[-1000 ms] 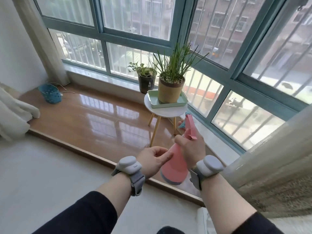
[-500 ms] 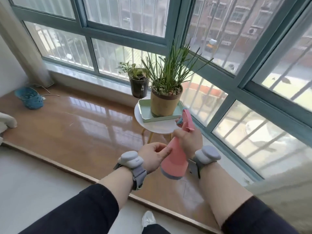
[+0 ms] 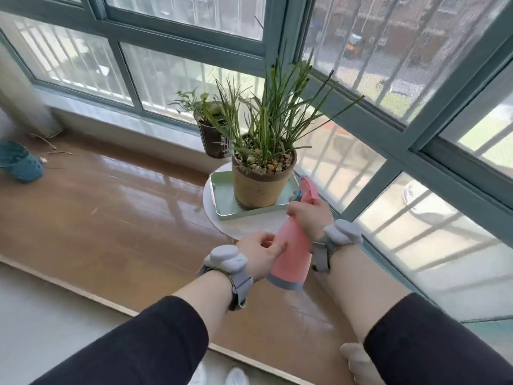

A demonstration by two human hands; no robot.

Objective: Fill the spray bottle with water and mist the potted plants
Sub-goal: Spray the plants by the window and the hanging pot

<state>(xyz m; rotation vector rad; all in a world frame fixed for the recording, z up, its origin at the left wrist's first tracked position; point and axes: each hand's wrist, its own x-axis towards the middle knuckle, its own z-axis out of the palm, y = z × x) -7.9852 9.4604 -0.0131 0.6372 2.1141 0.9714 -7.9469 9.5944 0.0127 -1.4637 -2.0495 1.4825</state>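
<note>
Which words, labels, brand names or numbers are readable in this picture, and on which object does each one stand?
None can be read.
Left wrist device: a tiny dark mark on its side, too small to read.
Pink spray bottle: no label visible.
Tan flowerpot and dark pot: no print visible.
Street outside the window: too blurred for any sign.

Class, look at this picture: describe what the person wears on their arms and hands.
Both arms have dark sleeves pushed up the forearms. Each wrist carries a rounded pale grey device on a grey strap. The left hand and right hand are bare, without gloves.
</note>
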